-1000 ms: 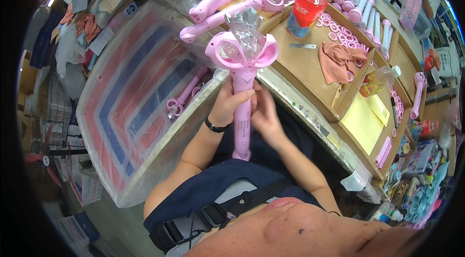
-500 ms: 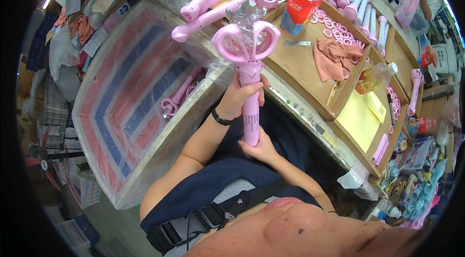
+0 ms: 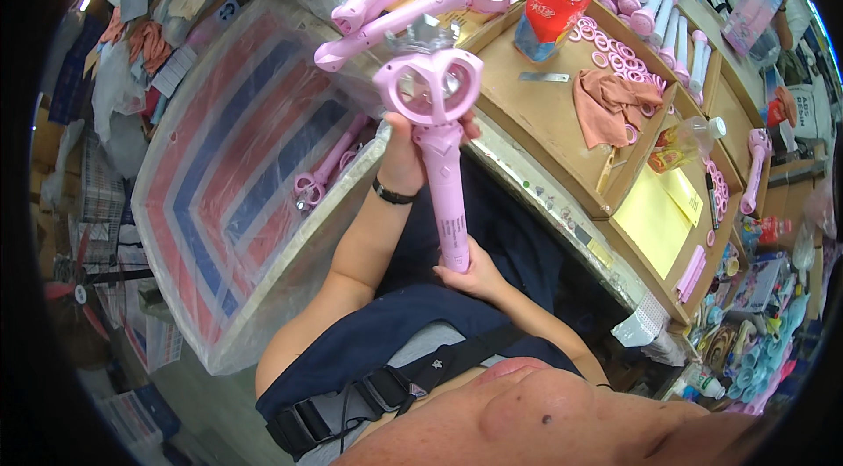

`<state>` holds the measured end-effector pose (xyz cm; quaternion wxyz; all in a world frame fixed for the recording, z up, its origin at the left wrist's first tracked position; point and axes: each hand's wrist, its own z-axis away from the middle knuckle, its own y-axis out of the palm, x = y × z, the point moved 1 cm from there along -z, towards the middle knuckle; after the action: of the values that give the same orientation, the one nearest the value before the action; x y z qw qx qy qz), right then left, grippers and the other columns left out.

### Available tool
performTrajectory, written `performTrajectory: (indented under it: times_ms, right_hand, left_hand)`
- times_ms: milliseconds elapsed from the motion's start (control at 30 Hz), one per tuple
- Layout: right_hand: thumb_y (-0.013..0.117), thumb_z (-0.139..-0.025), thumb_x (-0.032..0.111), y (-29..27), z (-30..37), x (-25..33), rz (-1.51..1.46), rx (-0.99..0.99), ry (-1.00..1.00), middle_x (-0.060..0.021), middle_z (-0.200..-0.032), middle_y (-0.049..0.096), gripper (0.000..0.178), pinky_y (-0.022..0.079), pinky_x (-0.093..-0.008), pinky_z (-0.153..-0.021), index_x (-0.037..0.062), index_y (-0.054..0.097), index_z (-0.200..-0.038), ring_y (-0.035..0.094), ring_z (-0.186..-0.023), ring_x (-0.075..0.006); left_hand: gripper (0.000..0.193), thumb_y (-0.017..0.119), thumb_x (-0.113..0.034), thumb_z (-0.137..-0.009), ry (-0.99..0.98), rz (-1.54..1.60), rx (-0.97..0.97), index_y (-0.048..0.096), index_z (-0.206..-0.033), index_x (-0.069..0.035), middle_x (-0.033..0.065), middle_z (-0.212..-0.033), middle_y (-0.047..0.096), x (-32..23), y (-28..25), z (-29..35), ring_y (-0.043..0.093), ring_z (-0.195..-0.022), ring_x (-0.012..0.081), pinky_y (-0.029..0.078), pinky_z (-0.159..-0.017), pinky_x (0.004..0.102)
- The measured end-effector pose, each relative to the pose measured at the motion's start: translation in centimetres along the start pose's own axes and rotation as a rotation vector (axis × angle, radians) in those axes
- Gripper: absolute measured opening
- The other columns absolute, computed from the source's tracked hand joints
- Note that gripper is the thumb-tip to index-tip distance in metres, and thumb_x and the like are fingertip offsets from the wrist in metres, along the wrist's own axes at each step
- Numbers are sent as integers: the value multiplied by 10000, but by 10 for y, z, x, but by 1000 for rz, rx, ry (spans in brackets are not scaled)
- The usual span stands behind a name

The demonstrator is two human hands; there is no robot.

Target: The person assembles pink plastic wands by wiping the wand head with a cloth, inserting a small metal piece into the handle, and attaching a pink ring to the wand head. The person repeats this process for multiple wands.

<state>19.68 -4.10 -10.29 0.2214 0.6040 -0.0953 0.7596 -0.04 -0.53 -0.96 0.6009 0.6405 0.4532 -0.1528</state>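
Note:
A pink toy wand (image 3: 445, 194) stands nearly upright in front of me, its top leaning a little left. Its head has heart-like loops around a clear part, with a clear crown-shaped tip. My left hand (image 3: 403, 160) is closed around the wand just below the head, thumb on the near left side and fingertips showing at the right. At the bottom end of the handle, my right hand (image 3: 479, 273) grips it with thumb and fingers. Dark print runs along the lower handle. Beyond the head, several similar pink wands (image 3: 395, 24) lie on the table.
To the right, a cardboard tray (image 3: 518, 106) holds pink rings (image 3: 619, 62), an orange cloth (image 3: 606, 106) and a red-labelled bottle (image 3: 553, 9). Yellow paper (image 3: 654, 220) lies in another tray. At left, a plastic-covered striped surface (image 3: 237, 158) bears another wand (image 3: 325, 167).
The wand's head has tipped to the left and turned slightly. My left hand has shifted left with it, its thumb now higher beside the head. The right hand keeps hold of the bottom end.

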Motion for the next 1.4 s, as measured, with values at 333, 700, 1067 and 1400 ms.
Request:
performTrajectory:
  times_ms: [333, 700, 1067, 1400]
  right_hand:
    - [711, -755, 88, -4, -2, 7, -62, -74, 2, -39, -804, 583, 397, 484, -259, -646, 35, 452, -1051, 575, -699, -107]
    - [722, -755, 92, -9, 3, 8, 230, -107, -87, -42, -838, 592, 403, 482, -263, -681, 45, 467, -1064, 577, -759, -112]
    - [712, -731, 204, -12, 3, 38, 644, -612, -215, -199, -854, 621, 493, 495, -415, -666, 2, 496, -1125, 619, -754, -364]
    - [696, -746, 216, -9, 5, 33, 728, -621, -203, -231, -928, 586, 523, 494, -449, -641, -15, 447, -1143, 603, -759, -403]
  left_hand:
    - [649, 649, -68, -752, -159, -93, -5, 296, -1296, -77, 175, -1128, 541, 17, 4, 12, 617, -792, 222, 530, -733, 378]
    - [887, 652, -651, -698, 56, 329, 49, 426, -1266, -8, 104, -1028, 574, 6, 2, -6, 594, -896, 199, 430, -966, 433]
    - [613, 427, -530, -911, -160, 64, -28, 415, -1256, -24, 146, -1073, 580, 35, 7, 6, 619, -810, 184, 523, -773, 339]
    - [514, 624, -117, -840, -335, -21, -130, 409, -1275, 52, 168, -1084, 594, 37, 12, 13, 620, -841, 158, 506, -811, 305]
